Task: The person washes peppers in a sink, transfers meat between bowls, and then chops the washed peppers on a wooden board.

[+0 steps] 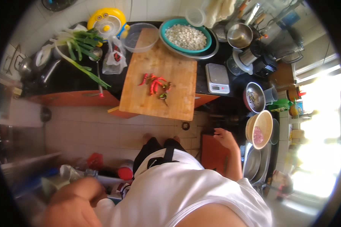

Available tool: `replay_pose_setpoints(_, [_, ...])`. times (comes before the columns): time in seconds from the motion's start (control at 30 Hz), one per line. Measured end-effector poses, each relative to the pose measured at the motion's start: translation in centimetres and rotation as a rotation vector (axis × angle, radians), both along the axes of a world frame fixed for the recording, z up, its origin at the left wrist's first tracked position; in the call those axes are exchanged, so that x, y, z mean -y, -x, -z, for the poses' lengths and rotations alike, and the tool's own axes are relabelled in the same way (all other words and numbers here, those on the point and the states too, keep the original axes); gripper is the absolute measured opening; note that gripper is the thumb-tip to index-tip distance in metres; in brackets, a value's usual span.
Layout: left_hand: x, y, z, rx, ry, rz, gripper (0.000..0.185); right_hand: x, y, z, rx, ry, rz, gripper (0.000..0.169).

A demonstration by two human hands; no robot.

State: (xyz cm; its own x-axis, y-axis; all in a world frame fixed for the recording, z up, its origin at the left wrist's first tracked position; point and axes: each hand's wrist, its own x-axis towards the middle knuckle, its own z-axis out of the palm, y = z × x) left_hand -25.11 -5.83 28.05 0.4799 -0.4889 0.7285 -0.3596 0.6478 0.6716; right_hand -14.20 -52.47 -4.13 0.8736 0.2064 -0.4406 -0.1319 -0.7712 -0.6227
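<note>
My right hand point(225, 138) hangs over an orange cabinet door, to the right of the floor drain, fingers slightly bent and holding nothing. My left hand point(98, 195) is blurred at the lower left beside my white shirt; its fingers and anything in them cannot be made out. Before me, a wooden cutting board point(159, 106) juts past the counter's edge, with several red chili peppers point(154, 85) and a green-and-red pepper point(162, 96) on it. A clear plastic bowl point(139, 42) and a teal basin of chopped white pieces point(185, 38) overlap its far end.
Leeks point(76, 46), a ladle point(98, 65), a plastic bag point(115, 61) and a yellow fan point(106, 24) lie left on the counter. A kitchen scale point(216, 78), steel bowl point(255, 98), colander with pink contents point(265, 124) and sink point(264, 167) line the right. Containers and bags stand behind at lower left.
</note>
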Motion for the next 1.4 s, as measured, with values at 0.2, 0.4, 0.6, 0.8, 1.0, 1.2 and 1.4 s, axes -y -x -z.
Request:
replay_pose_setpoints(0.2, [-10.3,0.4,15.5,-0.373,0.410,0.024,0.023,0.6,1.4,0.5,-0.302,-0.124,0.271,0.046])
replay_pose_setpoints(0.4, [-16.4,-0.1,38.4,-0.395,-1.704,-1.334,0.033,4.2,7.3,6.0,-0.177,0.346,0.304,0.051])
replay_pose_setpoints(0.6, [-15.3,-3.6,41.7,-0.421,-1.613,-1.148,0.022,3.0,11.8,5.6,-0.219,0.502,0.408,0.044])
replay_pose_setpoints(0.8, [-5.1,-12.0,34.5,-0.346,-1.555,-0.785,0.025,7.6,21.2,8.1,-0.410,0.436,0.624,0.046])
replay_pose_setpoints(1.0, [1.4,-15.0,33.7,-0.265,-1.376,-0.750,0.020,12.7,25.6,8.2,-0.435,0.382,0.922,0.044])
replay_pose_setpoints(1.2, [15.2,-17.1,29.2,-0.311,-1.515,-0.559,0.035,18.8,24.7,8.3,0.012,0.270,1.138,0.046])
replay_pose_setpoints(1.4, [36.3,-19.7,29.5,-0.078,-1.149,-0.155,0.036,23.3,10.8,6.9,0.246,-1.055,1.509,0.049])
